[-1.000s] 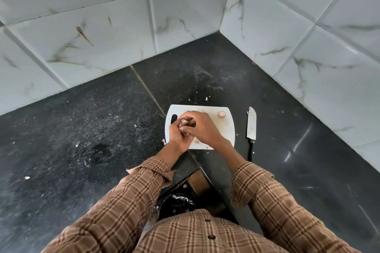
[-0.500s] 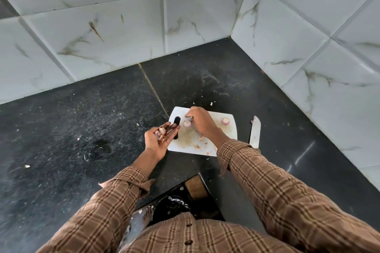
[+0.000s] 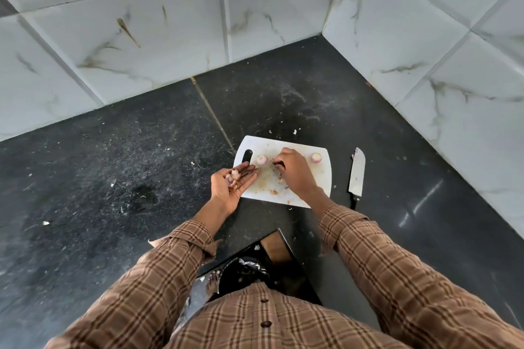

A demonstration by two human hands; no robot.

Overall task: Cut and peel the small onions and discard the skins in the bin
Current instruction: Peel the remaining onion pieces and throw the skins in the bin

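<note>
We look down on a black speckled stone surface (image 3: pixel 119 167), dusty and strewn with pale flecks. A thin seam (image 3: pixel 212 113) crosses it, running back to the wall tiles (image 3: pixel 136 45). Those tiles are glossy white marble with grey-brown veins, and two tiled walls meet in a corner (image 3: pixel 323 32) right of the seam. Further right, light streaks (image 3: pixel 428 200) glint on the stone.

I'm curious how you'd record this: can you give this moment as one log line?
left hand: palm up, carrying onion skins | right hand: gathering scraps on cutting board | peeled onions: two on board | knife: lying beside board
</note>
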